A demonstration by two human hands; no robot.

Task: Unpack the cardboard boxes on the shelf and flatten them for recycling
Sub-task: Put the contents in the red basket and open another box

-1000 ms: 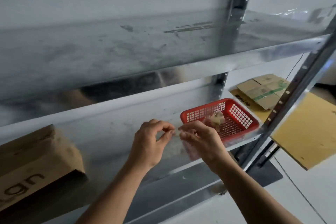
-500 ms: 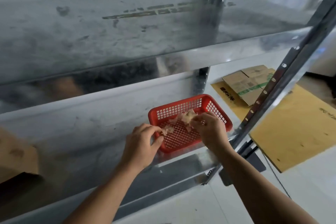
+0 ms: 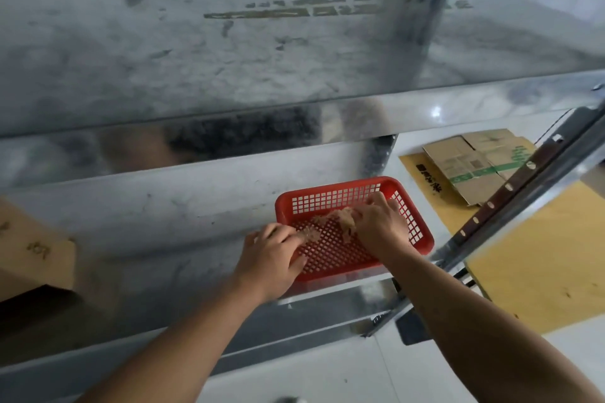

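Note:
A red mesh basket [image 3: 415, 239] sits at the right end of the metal shelf [image 3: 183, 206]. Inside it lies crumpled, brownish packing tape [image 3: 343, 221]. My left hand [image 3: 271, 258] reaches over the basket's left rim and pinches one end of the tape. My right hand [image 3: 379, 226] is inside the basket with its fingers curled on the tape's bunched part. A cardboard box [image 3: 32, 255] stands on the shelf at the far left, cut off by the frame edge.
Flattened cardboard boxes [image 3: 474, 167] lie on the floor to the right, on top of a large yellowish cardboard sheet [image 3: 540, 258]. A shelf upright [image 3: 510, 193] slants between them and the basket. The upper shelf [image 3: 229, 52] fills the top of the view.
Both hands have moved right with the crumpled tape, from in front of the basket down into it. The view has swung right, so the box at left is mostly out of frame.

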